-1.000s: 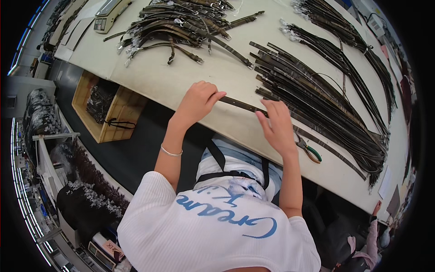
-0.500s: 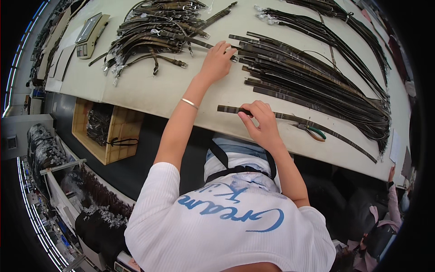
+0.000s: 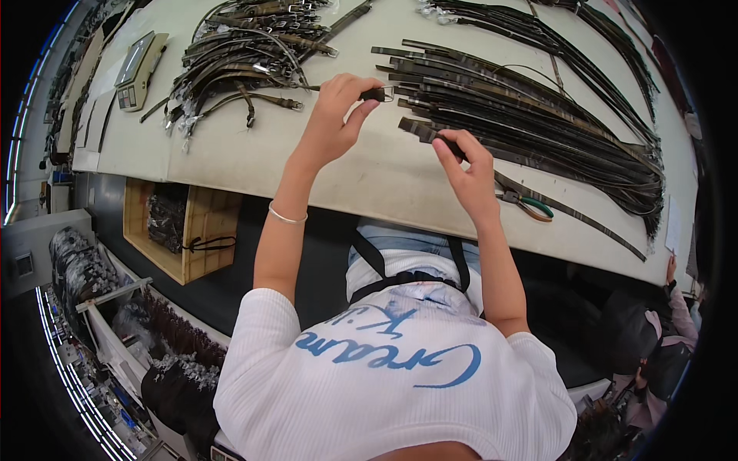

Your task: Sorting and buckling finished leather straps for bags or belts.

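Observation:
My left hand (image 3: 336, 111) pinches a dark strap just behind its silver buckle (image 3: 388, 94), which sticks out past my fingertips. To its right, my right hand (image 3: 471, 173) grips a dark belt strap (image 3: 419, 130) near its squared end; that end points up and left toward the buckle, apart from it. The strap's far part trails right along the table's near edge. Beyond my hands lies a fan of long dark straps (image 3: 530, 107). A heap of brown buckled straps (image 3: 254, 46) lies to the left, where the strap in my left hand leads.
Green-handled pliers (image 3: 534, 207) lie near the front edge of the pale table (image 3: 269, 165). A weighing scale (image 3: 140, 69) stands at the left. More strap bundles (image 3: 530, 38) lie at the back right. A wooden crate (image 3: 192, 261) sits below; another person's hand (image 3: 671, 269) touches the right edge.
My right hand has lifted the strap's end off the table, up toward the buckle. My left hand has drawn the buckle slightly left, away from the fanned straps. The view has shifted slightly.

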The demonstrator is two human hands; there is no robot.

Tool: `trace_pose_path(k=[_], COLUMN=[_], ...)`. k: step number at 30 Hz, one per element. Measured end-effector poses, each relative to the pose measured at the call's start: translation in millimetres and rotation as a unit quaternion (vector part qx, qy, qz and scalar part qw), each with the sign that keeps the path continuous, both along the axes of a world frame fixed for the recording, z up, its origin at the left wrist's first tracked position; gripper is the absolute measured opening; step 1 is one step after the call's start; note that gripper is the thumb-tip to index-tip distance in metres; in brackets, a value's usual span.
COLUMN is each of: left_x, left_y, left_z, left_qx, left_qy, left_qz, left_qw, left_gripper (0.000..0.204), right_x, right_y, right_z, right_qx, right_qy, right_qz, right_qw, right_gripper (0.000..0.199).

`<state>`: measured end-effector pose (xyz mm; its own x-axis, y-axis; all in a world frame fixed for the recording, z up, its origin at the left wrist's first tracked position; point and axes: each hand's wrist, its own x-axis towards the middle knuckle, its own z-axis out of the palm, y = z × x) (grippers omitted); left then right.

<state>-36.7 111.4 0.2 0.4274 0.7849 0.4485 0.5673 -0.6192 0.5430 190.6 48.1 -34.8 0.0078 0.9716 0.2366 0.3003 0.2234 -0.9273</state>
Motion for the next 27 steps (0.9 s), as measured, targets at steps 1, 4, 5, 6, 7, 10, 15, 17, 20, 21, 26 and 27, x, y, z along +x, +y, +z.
trace_pose_path(k=[1, 4, 5, 6, 7, 10, 15, 17, 20, 21, 26, 27], left_x=[2.5, 14.0, 19.0, 22.3, 25.5, 35.1, 42.7, 50.3, 57.1, 58.7, 67.7, 70.8], left_y=[-6.8, -25.3, -29.7, -33.1, -35.7, -38.6, -37.7, -41.0, -40.7, -40.2, -44.9, -46.2], left_z=[8.0, 24.4, 25.3, 24.4, 23.3, 17.7, 14.5, 11.8, 12.5, 13.1, 15.4, 15.3], left_qx=[-0.001, -0.036, -0.069, -0.071, -0.086, -0.111, -0.128, -0.152, -0.188, -0.202, -0.236, -0.241], left_qy=[-0.042, -0.136, -0.187, -0.189, -0.186, -0.196, -0.222, -0.275, -0.333, -0.339, -0.305, -0.279], left_qz=[-0.013, -0.040, -0.057, -0.058, -0.062, -0.075, -0.101, -0.114, -0.146, -0.167, -0.179, -0.171], left_qw=[0.999, 0.989, 0.978, 0.978, 0.977, 0.971, 0.961, 0.942, 0.912, 0.903, 0.905, 0.914], left_gripper=[0.023, 0.025, 0.025, 0.025, 0.026, 0.026, 0.032, 0.033, 0.035, 0.035, 0.033, 0.032], right_x=[3.4, 10.1, 11.7, 13.5, 15.6, 22.3, 34.5, 36.2, 40.5, 41.7, 44.2, 44.6], right_y=[3.4, 10.0, 11.1, 10.5, 10.1, 8.9, 6.3, 5.6, 6.3, 6.2, 5.4, 5.3], right_z=[2.0, 9.6, 9.8, 11.9, 16.0, 17.6, 17.4, 13.3, 11.4, 10.9, 16.4, 17.1], right_qx=[-0.021, -0.089, -0.082, -0.084, -0.094, -0.099, -0.145, -0.161, -0.168, -0.167, -0.148, -0.149], right_qy=[0.014, 0.065, 0.080, 0.078, 0.101, 0.122, 0.175, 0.250, 0.284, 0.284, 0.300, 0.299], right_qz=[0.009, 0.033, 0.040, 0.038, 0.057, 0.089, 0.117, 0.143, 0.170, 0.169, 0.230, 0.227], right_qw=[1.000, 0.993, 0.993, 0.993, 0.989, 0.984, 0.967, 0.944, 0.928, 0.929, 0.914, 0.915], right_gripper=[0.017, 0.018, 0.018, 0.018, 0.019, 0.019, 0.018, 0.016, 0.015, 0.015, 0.015, 0.015])
